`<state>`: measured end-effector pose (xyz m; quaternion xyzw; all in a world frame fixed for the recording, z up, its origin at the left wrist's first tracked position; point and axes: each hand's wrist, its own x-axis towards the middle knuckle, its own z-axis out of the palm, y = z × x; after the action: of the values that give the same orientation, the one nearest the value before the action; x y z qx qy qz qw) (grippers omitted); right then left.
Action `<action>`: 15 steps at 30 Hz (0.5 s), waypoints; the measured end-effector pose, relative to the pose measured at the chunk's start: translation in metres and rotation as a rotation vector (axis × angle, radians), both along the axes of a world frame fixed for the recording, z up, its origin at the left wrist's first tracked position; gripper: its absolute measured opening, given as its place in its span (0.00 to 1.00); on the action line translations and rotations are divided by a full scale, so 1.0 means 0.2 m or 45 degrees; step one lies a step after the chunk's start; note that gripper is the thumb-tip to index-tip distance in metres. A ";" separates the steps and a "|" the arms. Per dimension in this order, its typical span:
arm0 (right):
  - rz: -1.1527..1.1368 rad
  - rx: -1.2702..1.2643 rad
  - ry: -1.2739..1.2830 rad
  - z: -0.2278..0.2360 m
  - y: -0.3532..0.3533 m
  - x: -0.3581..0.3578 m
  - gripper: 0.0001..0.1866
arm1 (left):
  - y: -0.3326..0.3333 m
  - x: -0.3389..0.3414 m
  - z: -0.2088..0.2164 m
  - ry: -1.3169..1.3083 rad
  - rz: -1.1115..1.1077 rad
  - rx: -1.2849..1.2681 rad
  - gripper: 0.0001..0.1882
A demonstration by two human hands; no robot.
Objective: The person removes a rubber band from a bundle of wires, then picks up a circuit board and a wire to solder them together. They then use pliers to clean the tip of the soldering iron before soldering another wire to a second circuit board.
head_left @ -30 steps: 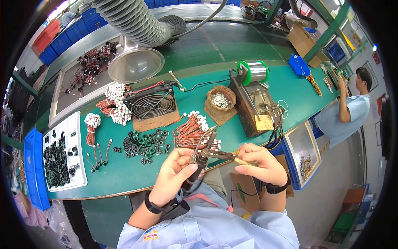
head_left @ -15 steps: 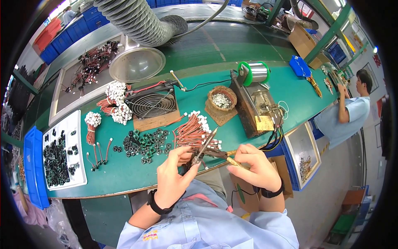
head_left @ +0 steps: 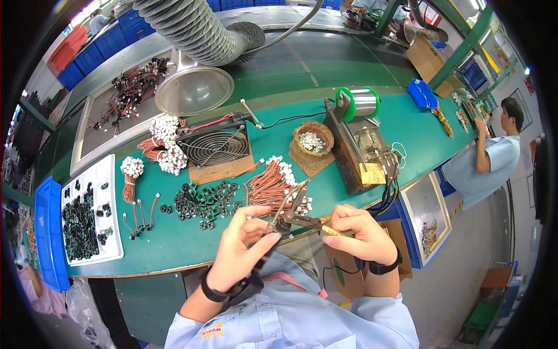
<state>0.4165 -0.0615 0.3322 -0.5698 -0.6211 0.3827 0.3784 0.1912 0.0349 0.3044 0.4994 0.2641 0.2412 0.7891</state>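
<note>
In front of my chest, my left hand (head_left: 244, 244) is closed around what looks like a soldering iron (head_left: 281, 224), its long metal tip pointing up and away to the right. My right hand (head_left: 363, 232) grips pliers with worn yellow handles (head_left: 337, 231). The dark jaws of the pliers meet the iron near its collar, just past my left fingers; exactly what they clamp is hard to make out. Beyond both hands lies a pile of red-brown wire leads (head_left: 270, 186) with white connectors. Small black and green parts (head_left: 206, 200) are heaped to the left of it.
A fan (head_left: 215, 146), a bowl of metal bits (head_left: 313, 139) and a solder spool stand (head_left: 354, 139) line the back of the green bench. At left are a white tray (head_left: 113, 244) and a blue bin (head_left: 49, 232). Overhead hangs a duct hose (head_left: 192, 29). Another person (head_left: 485, 151) works at right.
The pliers and iron have turned a little against each other, and a dark arm of the tools now stands more upright. Both hands stay at nearly the same place.
</note>
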 end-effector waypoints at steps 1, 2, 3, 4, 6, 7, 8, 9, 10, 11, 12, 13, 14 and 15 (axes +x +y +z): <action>0.001 -0.026 -0.005 0.01 0.00 -0.01 0.10 | -0.03 0.01 0.00 0.164 0.171 0.406 0.21; -0.037 0.010 -0.097 0.01 -0.01 -0.03 0.10 | -0.04 0.02 -0.01 0.328 0.343 0.813 0.21; -0.078 0.047 -0.188 0.01 -0.01 -0.04 0.10 | -0.04 0.02 -0.01 0.329 0.343 0.814 0.21; -0.108 0.088 -0.298 0.01 -0.02 -0.04 0.10 | -0.03 0.03 -0.01 0.268 0.322 0.715 0.21; -0.103 0.075 -0.167 0.00 -0.01 -0.03 0.10 | -0.02 0.03 -0.02 0.172 0.271 0.520 0.21; -0.077 0.070 -0.054 0.00 -0.01 -0.01 0.10 | -0.01 0.02 -0.01 0.145 0.275 0.515 0.21; -0.046 0.068 0.058 0.00 0.00 0.00 0.09 | 0.00 0.01 -0.01 0.075 0.179 0.306 0.21; -0.043 0.072 0.058 -0.01 0.00 0.01 0.09 | 0.01 -0.01 -0.01 0.006 0.083 0.098 0.22; -0.032 0.068 0.094 -0.01 -0.01 0.01 0.09 | 0.02 -0.02 0.00 -0.072 -0.013 -0.109 0.22; -0.024 0.063 0.127 0.00 -0.01 0.02 0.09 | 0.02 -0.02 0.00 -0.062 -0.018 -0.104 0.22; -0.016 0.058 0.160 0.00 -0.01 0.03 0.09 | 0.01 -0.02 -0.01 -0.075 0.004 -0.056 0.21; -0.019 0.062 0.158 0.02 -0.02 0.04 0.09 | 0.01 -0.02 -0.01 -0.089 0.027 -0.008 0.21; -0.092 0.071 0.129 0.03 -0.03 0.05 0.09 | 0.00 -0.02 -0.02 -0.091 0.049 0.040 0.20; -0.164 0.078 0.102 0.05 -0.04 0.06 0.09 | -0.01 -0.03 -0.03 -0.102 0.051 0.038 0.20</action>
<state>0.4277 -0.0701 0.3423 -0.5811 -0.5787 0.3609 0.4440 0.1860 0.0333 0.2990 0.4956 0.2385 0.2806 0.7866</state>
